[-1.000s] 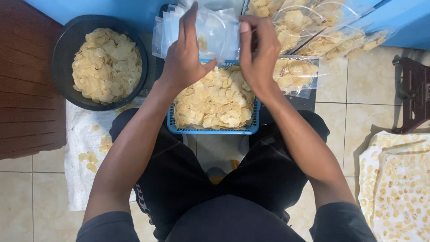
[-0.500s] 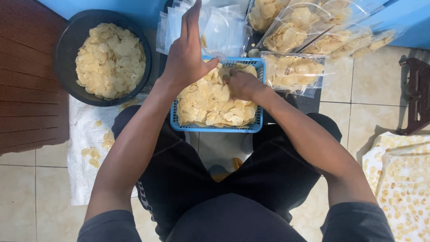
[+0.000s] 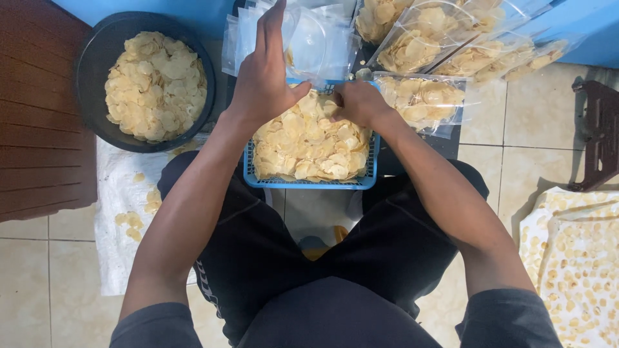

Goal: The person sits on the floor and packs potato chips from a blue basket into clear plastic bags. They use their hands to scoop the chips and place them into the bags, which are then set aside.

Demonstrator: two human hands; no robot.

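Since half a second ago, our right hand (image 3: pixel 358 103) has barely moved: it stays low at the far edge of the blue basket (image 3: pixel 309 183), fingers curled shut into the chips (image 3: pixel 309 138) as if gathering a handful, though we cannot tell how many it grips. Our left hand (image 3: pixel 265 77) remains raised beside it, fingers straight and pressed against an empty clear bag (image 3: pixel 316 45), thumb spread toward the basket, propping the bag's mouth open. We look straight down at our lap, sitting on a tiled floor with the basket between our knees. By our judgement the packing is partway along: several filled bags (image 3: pixel 425 48) lie stacked behind and to the right of the basket, yet the basket is heaped full, and a round black tub (image 3: pixel 90 96) to the left holds another large mound of chips (image 3: pixel 155 84), so much is left. The chips are thin, pale yellow, roughly round and slightly curled, dry and brittle-looking. The bags are glossy, crinkled, see-through plastic. The basket is rectangular with a latticed plastic wall. A white woven sack (image 3: pixel 119 212) under the tub carries a few stray chips, and a pale cloth (image 3: pixel 574 258) at the far right is spread with more.
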